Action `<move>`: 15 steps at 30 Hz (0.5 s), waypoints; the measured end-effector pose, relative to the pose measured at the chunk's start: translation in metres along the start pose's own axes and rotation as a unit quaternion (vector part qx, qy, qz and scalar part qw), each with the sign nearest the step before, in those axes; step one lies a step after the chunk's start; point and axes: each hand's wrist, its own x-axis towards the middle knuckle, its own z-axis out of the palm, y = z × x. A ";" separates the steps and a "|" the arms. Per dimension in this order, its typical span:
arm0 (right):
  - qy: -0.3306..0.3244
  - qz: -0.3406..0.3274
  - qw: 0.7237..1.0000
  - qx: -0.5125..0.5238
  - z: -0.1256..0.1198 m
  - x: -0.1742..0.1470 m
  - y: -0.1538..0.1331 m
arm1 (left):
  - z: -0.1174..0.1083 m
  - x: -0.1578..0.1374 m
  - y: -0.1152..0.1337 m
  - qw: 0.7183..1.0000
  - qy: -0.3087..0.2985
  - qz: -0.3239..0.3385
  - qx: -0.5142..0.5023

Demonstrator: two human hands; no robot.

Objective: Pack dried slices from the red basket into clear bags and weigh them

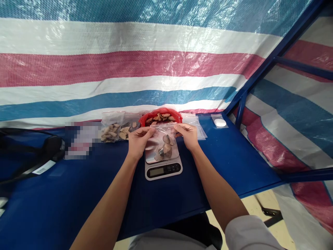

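Note:
A clear zip bag with several brownish, flat-sided pieces in its lower part is held up by its top edge. My left hand pinches the top left corner, and my right hand pinches the top right. Right behind or on it lies the silver plate of a white digital kitchen scale, whose display looks blank; whether the bag rests on the plate I cannot tell. Beyond my hands, a red mesh bag lies open around more of the brownish pieces.
Filled clear bags lie left of the red mesh. Flat clear bags and a small bag with a white round item are to the right. Black straps lie at left on the blue table. Striped sheeting rises behind.

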 end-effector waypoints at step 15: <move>-0.025 -0.007 1.000 -0.012 0.005 -0.004 0.000 | 0.005 -0.004 0.010 0.999 0.015 0.020 0.041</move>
